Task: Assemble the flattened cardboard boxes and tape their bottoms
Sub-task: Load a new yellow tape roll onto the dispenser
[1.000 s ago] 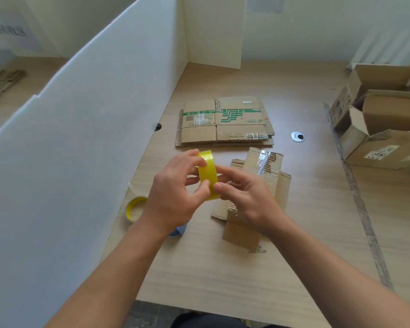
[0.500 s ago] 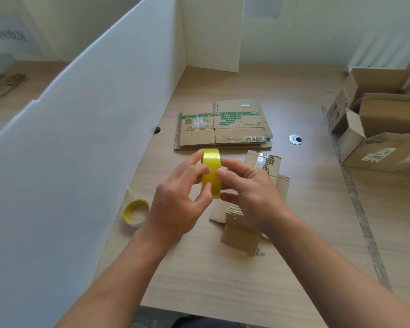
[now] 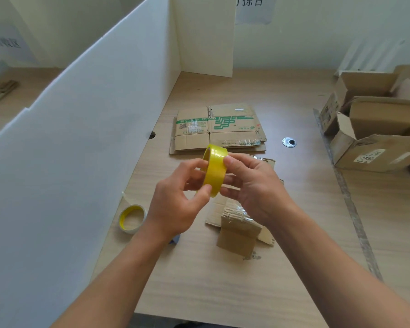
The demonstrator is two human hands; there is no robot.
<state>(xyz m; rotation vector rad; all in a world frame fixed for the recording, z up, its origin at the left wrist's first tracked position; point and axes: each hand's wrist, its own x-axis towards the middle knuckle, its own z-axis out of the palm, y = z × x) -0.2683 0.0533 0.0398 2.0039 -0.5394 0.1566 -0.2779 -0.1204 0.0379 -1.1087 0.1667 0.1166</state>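
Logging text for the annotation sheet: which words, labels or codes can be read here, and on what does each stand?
"拣台", after a cut-off character: paper sign on the back wall.
Left wall sign: blurred characters, unreadable.
Flattened box: green print and QR code, too small to read.
White label on the assembled box: handwriting, illegible.

Left grip [image 3: 175,204] and right grip [image 3: 253,185] (both curled) together on tape roll [image 3: 215,169]
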